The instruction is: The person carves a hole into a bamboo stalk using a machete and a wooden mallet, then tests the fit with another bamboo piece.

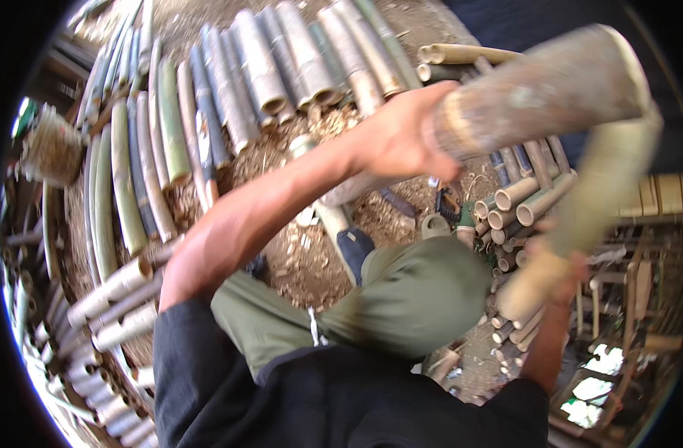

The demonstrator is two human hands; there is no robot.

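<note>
My left hand [412, 131] is wrapped round a thick grey-brown bamboo pole [543, 93], raised in front of me and slanting up to the right. The pole's lower part continues past my hand, above the ground. On the right, my right hand [569, 265], partly hidden and blurred, grips a paler length of bamboo [606, 175]. Motion smears this piece; its upper end overlaps the far end of the thick pole, and I cannot tell whether they touch. My legs in green trousers [423, 299] are bent below my arms.
Bamboo poles [263, 63] lie side by side ahead, with more poles [121, 179] at the left. Cut bamboo tubes [517, 196] are stacked at the right. A dark-handled tool [447, 201] lies near my foot. Wood chips [293, 254] cover the ground. Wooden framing [636, 291] stands far right.
</note>
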